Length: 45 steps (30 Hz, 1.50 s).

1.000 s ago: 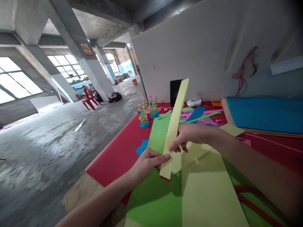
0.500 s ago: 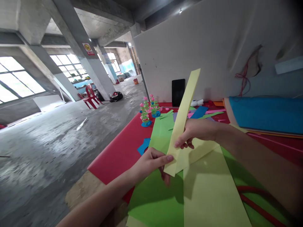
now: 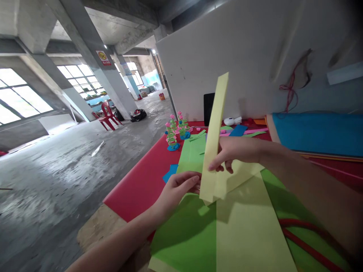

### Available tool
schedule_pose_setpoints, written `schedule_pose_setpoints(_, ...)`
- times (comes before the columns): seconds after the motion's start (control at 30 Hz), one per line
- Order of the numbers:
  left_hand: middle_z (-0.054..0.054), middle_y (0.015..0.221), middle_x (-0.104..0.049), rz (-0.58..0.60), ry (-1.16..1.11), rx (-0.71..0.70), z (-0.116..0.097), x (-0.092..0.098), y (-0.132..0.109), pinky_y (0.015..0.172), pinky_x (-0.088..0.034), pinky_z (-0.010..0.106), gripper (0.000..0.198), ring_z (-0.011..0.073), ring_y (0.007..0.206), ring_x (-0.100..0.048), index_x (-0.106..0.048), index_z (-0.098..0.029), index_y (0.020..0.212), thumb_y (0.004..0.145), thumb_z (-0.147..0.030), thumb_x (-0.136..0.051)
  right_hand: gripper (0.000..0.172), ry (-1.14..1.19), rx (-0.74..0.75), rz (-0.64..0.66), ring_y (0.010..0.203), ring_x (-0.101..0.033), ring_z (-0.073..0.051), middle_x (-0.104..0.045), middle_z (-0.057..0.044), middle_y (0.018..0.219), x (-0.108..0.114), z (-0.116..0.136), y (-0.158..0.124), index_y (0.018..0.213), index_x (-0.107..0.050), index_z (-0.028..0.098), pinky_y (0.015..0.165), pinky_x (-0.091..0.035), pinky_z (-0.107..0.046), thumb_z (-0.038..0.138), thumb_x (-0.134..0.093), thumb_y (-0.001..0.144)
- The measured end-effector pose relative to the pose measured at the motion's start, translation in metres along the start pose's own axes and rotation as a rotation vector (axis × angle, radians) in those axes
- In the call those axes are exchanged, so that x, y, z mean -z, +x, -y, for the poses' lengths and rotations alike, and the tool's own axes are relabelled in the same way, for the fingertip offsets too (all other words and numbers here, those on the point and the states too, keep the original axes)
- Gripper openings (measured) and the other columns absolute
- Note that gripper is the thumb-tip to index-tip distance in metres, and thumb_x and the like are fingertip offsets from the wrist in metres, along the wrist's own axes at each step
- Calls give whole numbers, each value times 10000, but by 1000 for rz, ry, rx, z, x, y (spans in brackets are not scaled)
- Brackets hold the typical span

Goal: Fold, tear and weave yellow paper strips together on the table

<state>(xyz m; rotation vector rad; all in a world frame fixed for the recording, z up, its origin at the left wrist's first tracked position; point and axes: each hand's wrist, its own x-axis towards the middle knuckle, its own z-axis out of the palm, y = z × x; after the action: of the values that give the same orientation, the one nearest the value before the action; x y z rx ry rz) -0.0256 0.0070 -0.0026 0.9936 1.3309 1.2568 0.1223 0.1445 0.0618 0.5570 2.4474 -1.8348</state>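
My right hand [image 3: 234, 151] pinches a long pale yellow paper strip [image 3: 216, 128] and holds it nearly upright above the table. My left hand [image 3: 178, 187] sits just left of the strip's lower end, fingers loosely extended and a little apart from it, holding nothing. Below them lie a large pale yellow sheet [image 3: 249, 234] and a green sheet [image 3: 184, 238] on the red table cover [image 3: 141, 181].
Small paper trees [image 3: 173, 136] stand at the table's far left edge. Loose coloured scraps [image 3: 241, 131], a black tablet [image 3: 208, 107] and a white device [image 3: 231, 121] lie by the white wall. A blue sheet stack [image 3: 320, 134] is at right, a red cord [image 3: 306, 241] near me.
My right hand has raised the yellow strip and turned it more upright. My left hand has let go of the strip's lower end and now hovers beside it.
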Motion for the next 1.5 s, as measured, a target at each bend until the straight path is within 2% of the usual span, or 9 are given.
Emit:
schedule_pose_setpoints(0.2, 18, 671, -646, -117, 47, -26, 0, 4, 1, 615, -458, 223, 153, 117, 617, -564, -673, -145, 771, 689, -262, -616, 65, 8, -11, -59, 571, -523, -119, -543, -27, 603, -16, 0, 13, 647, -592, 122, 426, -445, -179, 171, -604, 605)
schedule_pose_setpoints(0.43, -12, 563, -604, -105, 52, 24, -1, 8, 6, 520, -427, 165, 115, 62, 495, -523, -633, -120, 642, 680, -224, -602, 37, 1, -21, -144, 548, -529, -127, -559, -36, 582, -22, 4, 13, 609, -596, 130, 419, -444, -183, 149, -615, 583)
schedule_pose_setpoints(0.6, 51, 620, -649, 19, 51, 72, 6, 11, 9, 580, -462, 212, 107, 132, 595, -608, -597, -99, 677, 715, -184, -543, 65, 49, 50, -418, 498, -482, -92, -535, -18, 574, 6, 10, -13, 588, -589, 155, 398, -406, -175, 193, -612, 636)
schedule_pose_setpoints(0.73, 81, 744, -667, 46, -46, -2, 8, 7, 11, 673, -475, 270, 164, 176, 712, -625, -604, -105, 756, 762, -241, -513, 196, 59, 10, -388, 430, -435, -75, -451, 4, 429, 25, 11, -29, 496, -581, 167, 403, -394, -170, 243, -617, 673)
schedule_pose_setpoints(0.87, 56, 767, -660, -35, -210, -89, 7, 3, 11, 677, -468, 283, 224, 174, 728, -609, -633, -140, 847, 769, -313, -514, 82, 48, 50, -217, 546, -526, -122, -571, -36, 598, 7, 4, -10, 621, -629, 145, 450, -452, -196, 225, -647, 623)
schedule_pose_setpoints(0.97, 23, 702, -647, -161, -150, -143, 8, 4, 9, 612, -441, 234, 197, 137, 660, -578, -646, -163, 854, 715, -292, -592, 74, 51, 87, -164, 586, -542, -133, -577, -37, 625, -12, -1, 10, 648, -610, 132, 446, -455, -187, 191, -629, 608)
schedule_pose_setpoints(1.2, 22, 686, -626, -330, -34, -215, 3, 13, 8, 580, -417, 222, 176, 131, 644, -550, -644, -151, 792, 678, -283, -634, 85, 30, 191, -306, 569, -549, -121, -594, -24, 629, -32, -4, 25, 681, -609, 141, 434, -449, -171, 202, -586, 627)
schedule_pose_setpoints(1.37, 17, 717, -626, -375, -4, -219, -3, 16, 9, 582, -414, 219, 171, 134, 662, -554, -635, -159, 761, 665, -300, -641, 115, -9, 293, -379, 604, -548, -124, -606, -23, 684, -39, -8, 32, 713, -617, 139, 477, -444, -185, 225, -574, 650)
schedule_pose_setpoints(1.5, 10, 685, -624, -387, -2, -233, -6, 19, 11, 566, -402, 210, 165, 116, 623, -534, -647, -156, 733, 643, -295, -652, 135, -81, 286, -450, 576, -528, -115, -590, -6, 657, -42, -9, 33, 710, -620, 153, 463, -385, -186, 273, -575, 670)
